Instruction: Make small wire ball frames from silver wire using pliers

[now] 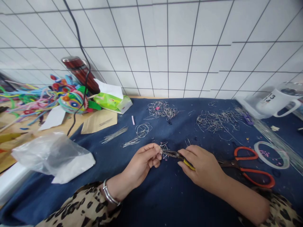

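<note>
My left hand (148, 157) pinches a small wire piece (165, 150) with thin strands sticking out and tiny pink specks on some ends. My right hand (201, 164) is closed around pliers (174, 154) with dark jaws and yellow grips. The plier tips meet the wire piece close to my left fingertips; whether they clamp it I cannot tell. Beyond my left hand lie short straight wires (131, 142) and a round coil of wire (143, 130). Scissors with red-orange handles (258, 176) rest beside my right forearm, their blades partly hidden.
Tangled wire (163, 110) lies at the back, with another heap (217, 120) to its right. A clear round dish (286, 157) holds pink bits. A white mug (279, 102) stands far right. A plastic bag (56, 157), a red thermos (80, 74) and a hanging black cable (81, 47) are left.
</note>
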Tool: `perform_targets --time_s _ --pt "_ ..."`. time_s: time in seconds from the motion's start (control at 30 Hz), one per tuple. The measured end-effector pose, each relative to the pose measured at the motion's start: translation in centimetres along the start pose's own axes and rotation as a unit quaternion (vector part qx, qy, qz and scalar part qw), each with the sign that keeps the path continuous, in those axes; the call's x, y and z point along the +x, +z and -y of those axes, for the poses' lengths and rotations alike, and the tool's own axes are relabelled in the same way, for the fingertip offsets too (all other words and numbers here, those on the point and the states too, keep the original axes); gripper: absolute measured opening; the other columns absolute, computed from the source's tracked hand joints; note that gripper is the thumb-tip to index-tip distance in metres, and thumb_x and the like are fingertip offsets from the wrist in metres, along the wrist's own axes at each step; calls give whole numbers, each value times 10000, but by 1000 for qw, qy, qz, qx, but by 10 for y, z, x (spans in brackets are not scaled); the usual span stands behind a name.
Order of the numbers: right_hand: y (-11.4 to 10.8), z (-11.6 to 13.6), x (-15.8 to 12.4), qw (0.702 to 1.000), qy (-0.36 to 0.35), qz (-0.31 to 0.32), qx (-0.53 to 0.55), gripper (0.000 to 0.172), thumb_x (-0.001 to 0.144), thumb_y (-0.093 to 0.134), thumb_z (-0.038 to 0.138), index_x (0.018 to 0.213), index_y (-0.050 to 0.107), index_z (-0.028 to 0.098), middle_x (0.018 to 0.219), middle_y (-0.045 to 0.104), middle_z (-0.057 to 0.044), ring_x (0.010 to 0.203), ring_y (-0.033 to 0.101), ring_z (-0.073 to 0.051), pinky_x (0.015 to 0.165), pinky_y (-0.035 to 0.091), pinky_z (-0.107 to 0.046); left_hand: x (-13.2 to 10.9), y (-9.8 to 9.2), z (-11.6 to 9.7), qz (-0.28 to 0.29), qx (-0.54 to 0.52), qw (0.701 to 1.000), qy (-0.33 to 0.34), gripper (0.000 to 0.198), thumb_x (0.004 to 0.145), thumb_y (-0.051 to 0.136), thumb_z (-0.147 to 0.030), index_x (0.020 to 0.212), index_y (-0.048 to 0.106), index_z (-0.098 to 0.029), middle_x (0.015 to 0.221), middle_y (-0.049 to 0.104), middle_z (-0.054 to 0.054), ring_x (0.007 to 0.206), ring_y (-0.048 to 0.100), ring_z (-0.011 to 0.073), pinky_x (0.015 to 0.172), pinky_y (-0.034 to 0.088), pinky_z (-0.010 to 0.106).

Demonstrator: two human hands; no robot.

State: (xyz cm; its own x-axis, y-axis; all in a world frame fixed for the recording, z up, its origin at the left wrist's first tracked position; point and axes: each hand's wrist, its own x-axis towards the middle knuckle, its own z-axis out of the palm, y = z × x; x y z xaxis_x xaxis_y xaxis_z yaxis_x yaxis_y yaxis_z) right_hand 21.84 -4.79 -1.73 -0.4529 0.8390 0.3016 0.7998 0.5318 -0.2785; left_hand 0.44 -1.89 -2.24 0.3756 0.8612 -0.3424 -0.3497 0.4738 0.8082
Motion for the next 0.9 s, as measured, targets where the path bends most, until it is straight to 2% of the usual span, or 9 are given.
perform_targets --time_s 0.4,0.6,0.9 --pt "0 5 -1 1000 3 -17 -9 257 861 487 292 1051 597 157 877 601 -79 821 575 -181 759 487 -314 0 -1 1 17 -24 999 -16 143 821 565 -204 701 550 -129 620 534 0 472 387 52 506 348 218" --pt "-2 5 -2 999 25 -15 25 249 850 497 299 1037 607 177 886 605 -76 807 580 -172 748 487 -298 0 1 0 -6 -12 1000 2 146 813 585 -238 715 569 -132 624 538 -1 477 395 52 509 354 210" --pt "-8 10 -1 981 119 76 132 262 833 514 312 1057 604 212 859 587 -31 785 571 -164 728 474 -304 -1 3 -1 -9 15 1000 25 159 830 573 -253 720 568 -137 625 538 -8 493 412 57 525 360 207"
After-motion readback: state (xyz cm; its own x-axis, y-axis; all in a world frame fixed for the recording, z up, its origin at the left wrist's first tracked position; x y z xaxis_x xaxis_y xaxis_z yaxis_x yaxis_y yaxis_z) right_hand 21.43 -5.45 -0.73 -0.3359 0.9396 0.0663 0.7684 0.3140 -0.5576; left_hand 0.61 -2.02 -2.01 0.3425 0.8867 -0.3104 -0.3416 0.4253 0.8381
